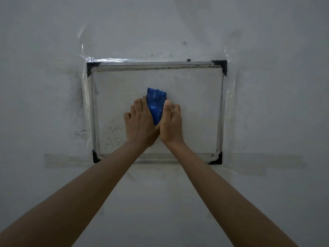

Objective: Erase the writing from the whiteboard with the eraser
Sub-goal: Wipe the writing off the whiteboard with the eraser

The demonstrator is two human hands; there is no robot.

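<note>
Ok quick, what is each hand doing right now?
Left hand: closed on the blue plastic eraser.
Right hand: closed on the same eraser, pressing it against the small metal-framed whiteboard.

A pale grey wall point(53, 32) fills the view. Strips of clear tape point(106, 60) shine against it, and a small screw point(184, 42) sits higher up. Dark smudges point(80, 133) mark the wall at left.

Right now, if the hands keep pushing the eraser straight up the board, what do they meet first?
Bare board, then likely the top grey frame rail of the taped whiteboard. Both hands clasp the blue eraser.
</note>
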